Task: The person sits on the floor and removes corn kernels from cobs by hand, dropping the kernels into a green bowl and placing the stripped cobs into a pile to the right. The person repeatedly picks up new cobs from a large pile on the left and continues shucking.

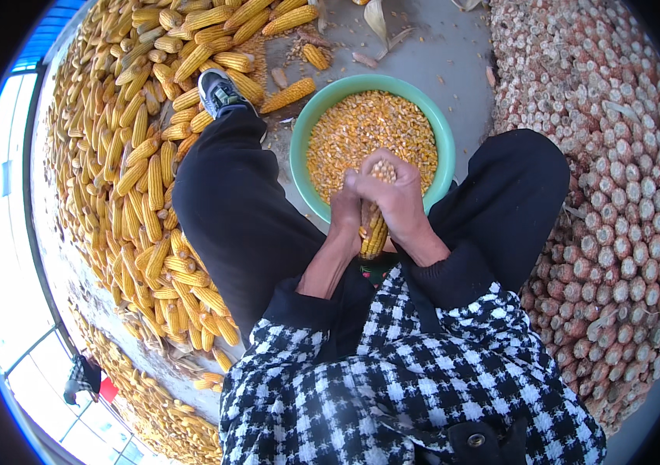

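Both my hands are wrapped around one ear of corn [374, 237], which I hold over the near rim of a green plastic basin [445, 133]. My left hand [344, 212] presses along the ear's left side. On the right side, my right hand [402, 189] curls its fingers about the upper part. Pale, whitish kernels show at the ear's top, while yellow rows still cover its lower end. Loose corn kernels [373, 125] fill much of the basin, which sits between my legs. My fingers partly hide the middle of the ear.
A large heap of yellow corn ears [149, 168] lies to my left, against my shoe [222, 90]. Stripped corn cobs [603, 232] are stacked high on my right. Husks [376, 20] and stray kernels litter the concrete floor [463, 75]. Another person [83, 378] is at the far lower left.
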